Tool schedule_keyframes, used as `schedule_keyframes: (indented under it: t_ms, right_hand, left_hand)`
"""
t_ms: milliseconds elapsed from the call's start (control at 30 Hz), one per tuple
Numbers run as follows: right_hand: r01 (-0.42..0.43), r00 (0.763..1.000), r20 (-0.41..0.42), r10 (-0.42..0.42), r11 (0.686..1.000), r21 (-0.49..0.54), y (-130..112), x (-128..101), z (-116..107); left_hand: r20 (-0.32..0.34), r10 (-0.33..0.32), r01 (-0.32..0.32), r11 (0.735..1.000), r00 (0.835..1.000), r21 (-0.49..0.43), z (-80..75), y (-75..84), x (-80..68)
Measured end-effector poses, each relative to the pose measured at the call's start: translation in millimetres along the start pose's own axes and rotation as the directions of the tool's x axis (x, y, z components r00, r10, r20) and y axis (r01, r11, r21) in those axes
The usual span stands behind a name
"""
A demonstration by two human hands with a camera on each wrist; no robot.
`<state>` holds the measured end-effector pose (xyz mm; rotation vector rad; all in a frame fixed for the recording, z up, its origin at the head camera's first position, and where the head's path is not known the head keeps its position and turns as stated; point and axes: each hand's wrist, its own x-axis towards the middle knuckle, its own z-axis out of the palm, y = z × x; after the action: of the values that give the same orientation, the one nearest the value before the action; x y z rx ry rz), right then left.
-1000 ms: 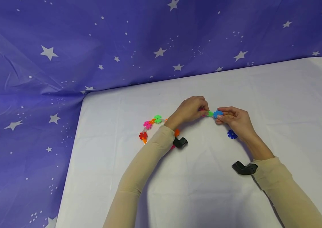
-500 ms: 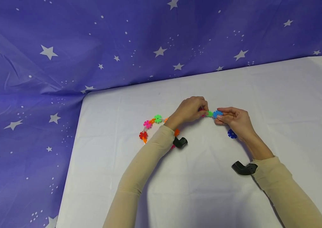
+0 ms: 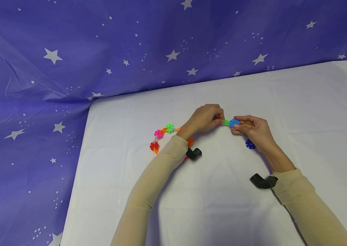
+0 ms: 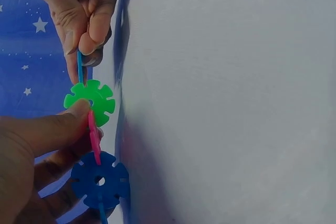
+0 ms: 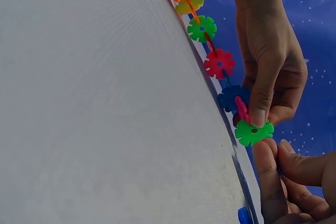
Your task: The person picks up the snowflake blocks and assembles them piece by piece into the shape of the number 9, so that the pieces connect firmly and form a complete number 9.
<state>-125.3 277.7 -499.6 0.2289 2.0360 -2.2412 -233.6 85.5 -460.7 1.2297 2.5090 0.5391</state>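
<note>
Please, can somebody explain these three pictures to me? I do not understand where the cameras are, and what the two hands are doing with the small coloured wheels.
A person works at a white table. One camera sits on the head and looks down; one sits on each wrist, close to the fingers. The left hand pinches the end of a chain of snowflake discs, at its green disc. The right hand pinches a light blue disc against that green one. A dark blue disc lies loose on the table. The black pieces at the wrists are probably the wrist cameras.

Snowflake chain, end pieces in your fingertips.
Your left hand pinches the green disc of the chain; your right hand pinches a light-blue disc against it.
</note>
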Motion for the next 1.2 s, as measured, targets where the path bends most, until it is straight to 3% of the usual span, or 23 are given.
schedule_keyframes:
  t_ms: [367,733,800,867,967,1100,1200]
  right_hand:
    - [-0.009,1.000,-0.013,0.008,0.999,-0.042,-2,1,2]
    - [0.057,0.998,0.003,-0.057,0.997,0.050,3,2,6]
    - [0.071,0.997,0.007,-0.072,0.997,0.013,1,1,4]
    - [0.106,0.994,0.016,-0.105,0.990,-0.091,-3,1,0]
    - [0.203,0.979,0.054,-0.196,0.932,-0.301,-9,-2,-15]
    - [0.358,0.933,0.179,-0.311,0.786,-0.504,-13,-10,-48]
    - [0.413,0.909,0.309,-0.279,0.690,-0.594,-12,-13,-65]
  left_hand:
    - [-0.001,0.007,-0.007,1.000,1.000,-0.009,-0.1,0.9,0.8]
    - [-0.044,0.058,-0.058,0.998,0.997,-0.005,1.5,7.7,2.0]
    - [-0.058,0.057,-0.057,0.998,0.997,0.010,2.1,8.2,1.8]
    - [-0.076,0.046,-0.045,0.999,0.996,0.022,2.2,7.8,1.4]
    - [-0.090,0.030,-0.027,0.999,0.995,0.034,1.1,5.8,0.6]
    - [-0.062,0.015,-0.013,0.999,0.998,0.040,-0.7,2.0,0.6]
    - [-0.034,0.017,-0.015,0.999,0.999,0.052,-1.5,-0.1,0.5]
